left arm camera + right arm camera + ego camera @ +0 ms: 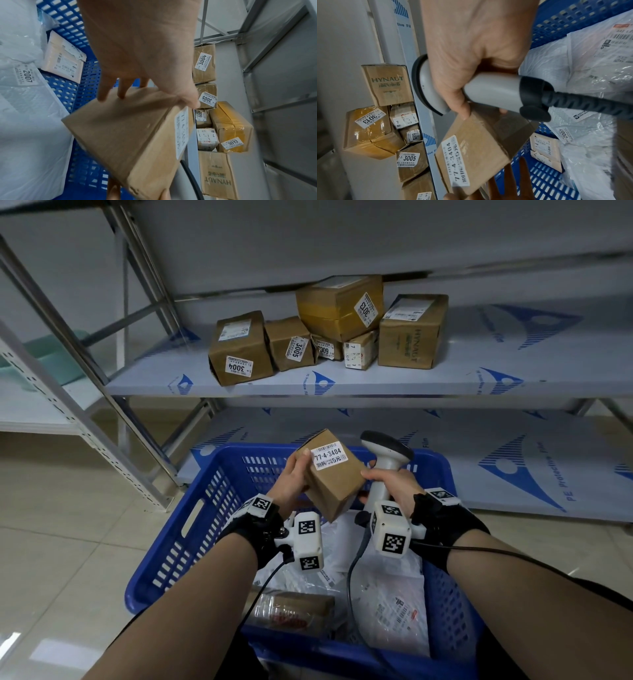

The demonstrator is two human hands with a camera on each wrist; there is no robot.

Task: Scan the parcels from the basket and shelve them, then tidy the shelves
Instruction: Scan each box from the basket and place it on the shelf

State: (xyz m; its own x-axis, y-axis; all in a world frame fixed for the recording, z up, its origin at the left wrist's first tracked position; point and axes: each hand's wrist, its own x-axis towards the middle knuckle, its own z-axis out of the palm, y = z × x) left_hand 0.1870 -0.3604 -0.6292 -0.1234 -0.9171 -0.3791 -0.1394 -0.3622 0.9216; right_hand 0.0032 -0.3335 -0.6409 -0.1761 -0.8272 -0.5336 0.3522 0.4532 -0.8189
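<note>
While the left hand point(290, 481) grips a small brown parcel point(331, 474) above the blue basket point(205, 508), the right hand point(390, 486), at the parcel's 3 o'clock, is wrapped round the scanner point(385, 463) handle, thumb touching the parcel; shelved boxes point(329, 330) sit at 12 o'clock.

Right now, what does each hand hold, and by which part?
The left hand grips the small cardboard box by its left side. The right hand holds the scanner by its handle, thumb touching the box.
</note>
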